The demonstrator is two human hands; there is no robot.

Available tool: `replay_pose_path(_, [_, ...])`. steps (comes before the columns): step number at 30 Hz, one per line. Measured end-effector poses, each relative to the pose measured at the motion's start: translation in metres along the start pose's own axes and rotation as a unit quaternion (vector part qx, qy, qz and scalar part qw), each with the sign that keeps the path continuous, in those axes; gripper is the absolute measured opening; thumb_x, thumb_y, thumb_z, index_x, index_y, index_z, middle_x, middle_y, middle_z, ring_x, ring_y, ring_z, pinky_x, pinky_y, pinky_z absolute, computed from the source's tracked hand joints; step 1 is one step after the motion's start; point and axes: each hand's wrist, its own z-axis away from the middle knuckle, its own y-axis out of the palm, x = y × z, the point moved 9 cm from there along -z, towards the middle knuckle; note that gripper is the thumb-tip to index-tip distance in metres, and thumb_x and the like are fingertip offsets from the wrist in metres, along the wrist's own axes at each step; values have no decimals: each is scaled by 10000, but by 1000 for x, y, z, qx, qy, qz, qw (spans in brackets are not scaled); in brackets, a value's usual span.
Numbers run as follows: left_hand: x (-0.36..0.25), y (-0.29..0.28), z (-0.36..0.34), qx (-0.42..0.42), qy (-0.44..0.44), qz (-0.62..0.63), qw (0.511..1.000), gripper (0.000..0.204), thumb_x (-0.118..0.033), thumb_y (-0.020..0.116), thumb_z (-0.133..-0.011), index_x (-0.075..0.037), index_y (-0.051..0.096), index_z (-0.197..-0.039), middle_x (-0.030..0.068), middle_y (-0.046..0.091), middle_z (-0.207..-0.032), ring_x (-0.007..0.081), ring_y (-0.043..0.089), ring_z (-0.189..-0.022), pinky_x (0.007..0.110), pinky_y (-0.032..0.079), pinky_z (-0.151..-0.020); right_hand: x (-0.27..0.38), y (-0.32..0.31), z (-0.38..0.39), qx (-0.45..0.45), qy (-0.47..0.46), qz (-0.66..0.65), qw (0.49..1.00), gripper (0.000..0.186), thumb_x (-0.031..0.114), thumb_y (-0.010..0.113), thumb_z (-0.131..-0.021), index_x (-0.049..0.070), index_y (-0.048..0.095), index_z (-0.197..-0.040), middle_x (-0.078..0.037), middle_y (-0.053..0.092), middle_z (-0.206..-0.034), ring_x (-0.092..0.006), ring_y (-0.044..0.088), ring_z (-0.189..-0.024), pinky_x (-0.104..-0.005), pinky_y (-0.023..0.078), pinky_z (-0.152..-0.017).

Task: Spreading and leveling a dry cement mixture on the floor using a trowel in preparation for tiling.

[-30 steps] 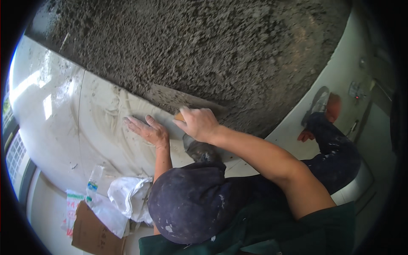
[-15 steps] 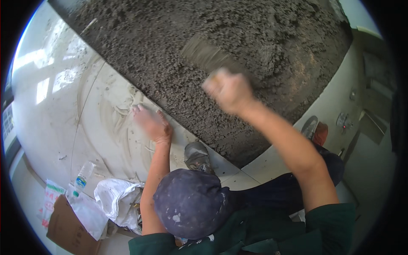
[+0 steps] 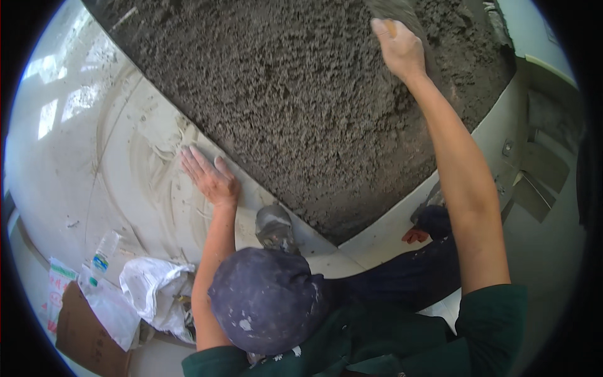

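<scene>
My right hand is closed around the yellowish handle of a trowel, reaching to the far side of the mortar bed. The grey trowel blade lies over the mortar and is partly cut off by the upper edge of the view. Dark, crumbly mortar fills the recess between the pale tiles, rough in most places and smoother toward the near corner. My left hand rests with fingers outstretched on the smeared white tile, beside the mortar's left edge, holding nothing.
Near the mortar's close corner is my shoe. At the lower left lie a plastic bottle, a white sack and a brown cardboard piece. A pale tiled edge with fittings runs along the right.
My right hand has swept the trowel away and to the right across the mortar. My left hand stays on the tile, while the whole view has shifted slightly.
</scene>
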Motion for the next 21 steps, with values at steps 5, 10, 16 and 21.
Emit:
replay_pose_path(5, [1,7,3,-5,9,-10,1000,618,-298,432,-988,124,332,-1429,313,305,-1511,465,235,-1434,537,146,-1196,172,58,113,174,-426,-22,887,492,621,548,-888,142,659,-890,-101,695,-712,-280,697,-657,-405,541,-588])
replay_pose_path(10, [-2,7,4,-13,9,-1,1000,609,-284,445,-977,120,348,-1423,321,312,-1504,463,251,-1429,524,146,-1197,197,101,182,314,-597,-15,738,475,566,510,-929,114,657,-905,-107,715,-787,-311,709,-778,-445,559,-668])
replay_pose_path(16, [2,6,6,-29,6,-18,999,612,-313,434,-988,118,367,-1417,313,316,-1507,446,258,-1426,512,153,-1197,48,104,295,458,-633,82,618,415,532,505,-941,170,709,-950,-107,715,-952,-311,645,-1057,-527,468,-959])
replay_pose_path(21, [7,5,7,-27,7,-21,999,615,-325,421,-995,118,370,-1419,296,297,-1527,434,249,-1434,494,144,-1202,47,66,270,306,-479,-76,819,444,518,538,-929,92,604,-822,-118,670,-654,-310,669,-566,-430,530,-475])
